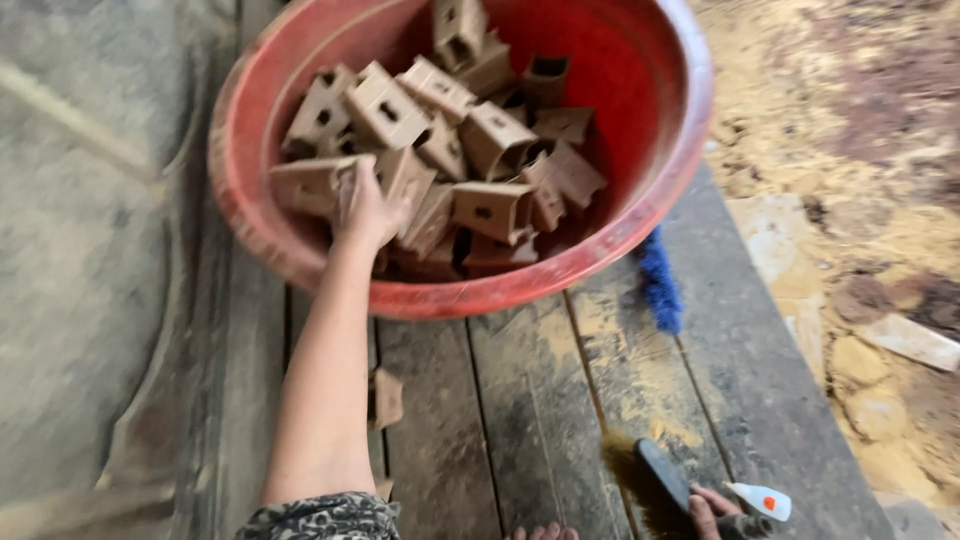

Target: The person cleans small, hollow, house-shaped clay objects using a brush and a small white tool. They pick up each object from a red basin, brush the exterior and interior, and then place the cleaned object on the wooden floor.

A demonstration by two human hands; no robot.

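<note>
The left hand (368,208) reaches into a big red tub (640,215) and grips one of the small brown wooden blocks (318,186) near the tub's left side. The fingers are curled around that block. The tub is full of many blocks like it, piled up every which way, and each has a little hole in it. The tub sits on a worktop (520,400) made of dark, dusty wooden planks.

The right hand (712,512) is low at the bottom edge of the view. It holds a brush (655,480) with a dark handle and brownish bristles, and the fingers are wrapped around the handle. Just beside this hand lies a small white glue bottle (760,500) with a red spot. A blue fuzzy thing (660,285) sticks out from under the tub's right side. A small scrap of wood (387,397) lies on the planks next to the left arm. Yellow sawdust covers the ground on the right.
</note>
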